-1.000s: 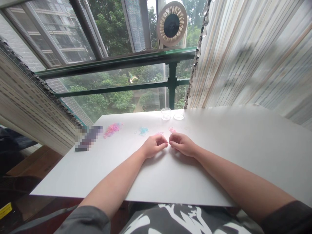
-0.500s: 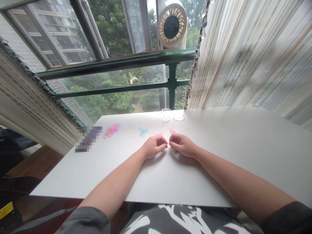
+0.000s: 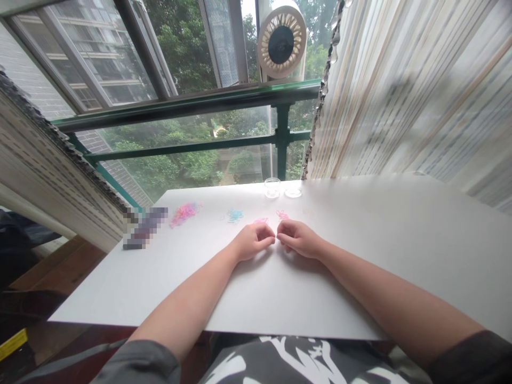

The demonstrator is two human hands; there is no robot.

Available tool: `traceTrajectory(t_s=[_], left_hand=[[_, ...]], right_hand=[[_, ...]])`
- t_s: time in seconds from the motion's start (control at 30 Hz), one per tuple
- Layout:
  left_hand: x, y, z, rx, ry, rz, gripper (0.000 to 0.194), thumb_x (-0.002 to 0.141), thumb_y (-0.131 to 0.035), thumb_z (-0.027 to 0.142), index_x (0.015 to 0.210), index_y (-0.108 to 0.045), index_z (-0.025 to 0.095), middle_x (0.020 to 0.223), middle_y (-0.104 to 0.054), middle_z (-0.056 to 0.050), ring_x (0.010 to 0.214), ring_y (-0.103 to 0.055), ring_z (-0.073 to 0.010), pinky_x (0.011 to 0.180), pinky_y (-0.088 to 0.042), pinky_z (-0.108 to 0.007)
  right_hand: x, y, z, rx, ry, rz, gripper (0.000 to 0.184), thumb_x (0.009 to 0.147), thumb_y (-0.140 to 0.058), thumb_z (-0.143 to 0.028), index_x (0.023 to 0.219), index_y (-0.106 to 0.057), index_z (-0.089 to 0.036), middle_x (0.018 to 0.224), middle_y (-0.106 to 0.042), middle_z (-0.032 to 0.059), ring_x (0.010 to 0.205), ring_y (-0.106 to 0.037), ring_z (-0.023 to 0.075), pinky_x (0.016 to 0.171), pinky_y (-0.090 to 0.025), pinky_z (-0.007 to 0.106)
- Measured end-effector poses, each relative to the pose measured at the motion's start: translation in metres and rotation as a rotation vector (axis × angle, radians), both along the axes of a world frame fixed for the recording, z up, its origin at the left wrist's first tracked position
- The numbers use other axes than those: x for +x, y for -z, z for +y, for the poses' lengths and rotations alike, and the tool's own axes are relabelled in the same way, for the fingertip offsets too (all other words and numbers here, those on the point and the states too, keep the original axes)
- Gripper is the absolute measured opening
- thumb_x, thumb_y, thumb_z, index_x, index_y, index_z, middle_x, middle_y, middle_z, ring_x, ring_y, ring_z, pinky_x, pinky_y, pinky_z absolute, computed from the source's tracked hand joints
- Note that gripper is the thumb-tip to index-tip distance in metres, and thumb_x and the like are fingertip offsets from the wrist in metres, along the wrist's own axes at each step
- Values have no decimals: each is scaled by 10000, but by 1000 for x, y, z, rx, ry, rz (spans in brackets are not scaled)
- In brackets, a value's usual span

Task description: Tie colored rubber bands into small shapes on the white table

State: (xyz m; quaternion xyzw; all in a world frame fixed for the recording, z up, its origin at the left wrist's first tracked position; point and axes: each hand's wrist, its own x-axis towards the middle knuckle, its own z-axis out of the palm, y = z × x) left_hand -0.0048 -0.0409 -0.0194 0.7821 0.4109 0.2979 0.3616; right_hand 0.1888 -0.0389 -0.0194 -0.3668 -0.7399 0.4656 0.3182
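Observation:
Thumb and fingers of my left hand (image 3: 255,241) are pinched together, and whatever they hold is too small to make out. Facing it, with fingertips almost meeting, my right hand (image 3: 299,238) is closed in a like pinch. Just beyond the hands lie a few pink bands (image 3: 262,220) and a small heap of deeper pink bands (image 3: 282,214), both partly covered by the fingers. Turquoise bands (image 3: 234,215) form another heap to the left. Farther left is a larger mixed heap of pink, orange and purple bands (image 3: 185,214).
A clear round container (image 3: 272,188) and a clear lid-like disc (image 3: 293,192) stand at the far edge of the white table (image 3: 256,298). A blurred-out dark object (image 3: 146,228) lies at the left edge. A white fan (image 3: 281,44) is by the window railing.
Both hands stay in nearly the same place, their fingertips shifting only very slightly. The heaps have not moved.

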Motion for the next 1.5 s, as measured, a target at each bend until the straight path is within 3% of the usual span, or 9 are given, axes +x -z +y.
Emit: traceTrajectory(t_s=[0.67,1.5], left_hand=[[1,-2,-2,-21,-21,-19,162,752,-607,308,757,-569,150,678,-580,-3,585,-498,-96,561,-406,-216],[-1,-4,-2,33,-11,50,200,759,-593,351,751,-571,153,671,-585,-7,581,-495,-101,546,-399,-217]], right_hand=[[3,0,1,28,-92,-22,44,760,-517,-178,733,-481,-177,613,-509,-33,525,-492,96,505,-383,218],[2,0,0,69,-27,-81,133,763,-540,-215,671,-450,-183,554,-511,-38,508,-466,98,495,-355,220]])
